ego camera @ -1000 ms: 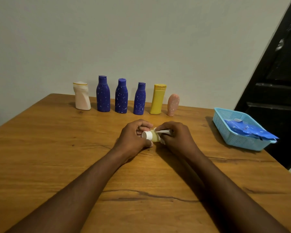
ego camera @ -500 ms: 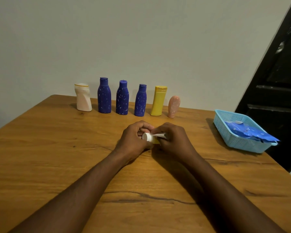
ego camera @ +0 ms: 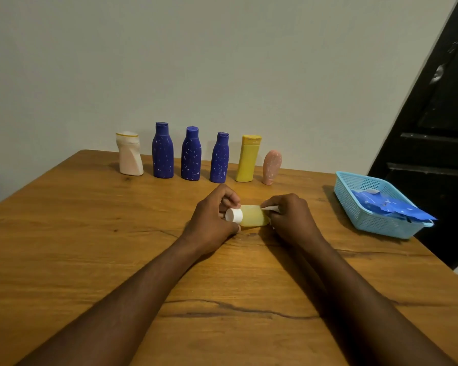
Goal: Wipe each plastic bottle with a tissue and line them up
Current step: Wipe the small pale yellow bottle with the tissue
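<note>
Along the far edge of the wooden table [ego camera: 64,233], close to the wall, six bottles stand upright in a row. From the left they are a cream-white bottle [ego camera: 129,154] with a slanted body, a tall blue bottle [ego camera: 162,151], a second blue bottle [ego camera: 191,154], a shorter third blue bottle [ego camera: 219,158], a yellow flip-top bottle [ego camera: 247,159] and a small pink bottle [ego camera: 271,167] at the right end. Nearer, around mid-table, the left hand [ego camera: 212,217] curls round the capped end of a small pale yellow bottle [ego camera: 253,215], with fingers and thumb closed beside its white cap [ego camera: 233,215]. This bottle lies on its side with the cap to the left. It seems to rest on the wood, though the hands hide the contact. The right hand [ego camera: 291,217] closes over the bottle's base end and pinches a white tissue [ego camera: 269,207] against the plastic. Only a strip of tissue shows. Well to the right, a light blue plastic basket [ego camera: 365,220] holds a crumpled blue packet [ego camera: 391,208].
</note>
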The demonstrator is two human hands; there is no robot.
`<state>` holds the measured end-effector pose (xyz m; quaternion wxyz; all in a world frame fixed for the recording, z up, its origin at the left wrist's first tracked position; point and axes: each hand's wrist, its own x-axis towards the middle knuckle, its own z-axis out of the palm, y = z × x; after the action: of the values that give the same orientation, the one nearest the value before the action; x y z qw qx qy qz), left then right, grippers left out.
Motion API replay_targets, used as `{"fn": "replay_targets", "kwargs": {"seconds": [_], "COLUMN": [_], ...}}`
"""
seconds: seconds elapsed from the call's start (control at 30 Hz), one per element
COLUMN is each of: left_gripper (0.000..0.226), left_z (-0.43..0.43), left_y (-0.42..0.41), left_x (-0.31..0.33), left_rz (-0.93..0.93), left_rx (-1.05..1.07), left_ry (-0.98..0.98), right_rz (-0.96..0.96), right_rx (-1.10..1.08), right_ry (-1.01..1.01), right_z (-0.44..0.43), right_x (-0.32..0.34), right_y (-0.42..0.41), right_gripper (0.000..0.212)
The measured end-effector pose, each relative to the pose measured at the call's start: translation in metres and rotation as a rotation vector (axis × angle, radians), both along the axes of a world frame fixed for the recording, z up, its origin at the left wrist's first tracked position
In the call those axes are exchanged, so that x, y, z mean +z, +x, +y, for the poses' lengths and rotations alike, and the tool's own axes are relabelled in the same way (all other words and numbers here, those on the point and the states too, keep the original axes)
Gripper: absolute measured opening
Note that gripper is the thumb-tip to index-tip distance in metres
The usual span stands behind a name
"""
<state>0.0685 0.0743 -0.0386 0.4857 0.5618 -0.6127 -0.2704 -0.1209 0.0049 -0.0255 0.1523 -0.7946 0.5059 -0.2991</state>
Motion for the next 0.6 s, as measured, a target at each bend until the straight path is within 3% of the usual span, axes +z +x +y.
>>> {"fn": "replay_targets", "kwargs": {"seconds": [0.27, 0.37, 0.6], "left_gripper": [0.050, 0.052, 0.051], "left_z": [0.000, -0.001, -0.002], "left_y": [0.004, 0.002, -0.005], "left_x": [-0.003, -0.002, -0.004], "left_rz": [0.042, 0.037, -0.006], "left_rx": [-0.006, -0.018, -0.035], "left_ry": [-0.015, -0.014, -0.040], "right_rz": [0.058, 0.023, 0.132], "right_rx": [0.228, 0.193, -0.005], "right_ry": [-0.148, -0.143, -0.107], "right_z": [0.025, 0.021, 0.004], "right_x": [0.007, 0.006, 0.003], "right_y": [0.030, 0.023, 0.005], "right_gripper": [0.035, 0.043, 0.032]}}
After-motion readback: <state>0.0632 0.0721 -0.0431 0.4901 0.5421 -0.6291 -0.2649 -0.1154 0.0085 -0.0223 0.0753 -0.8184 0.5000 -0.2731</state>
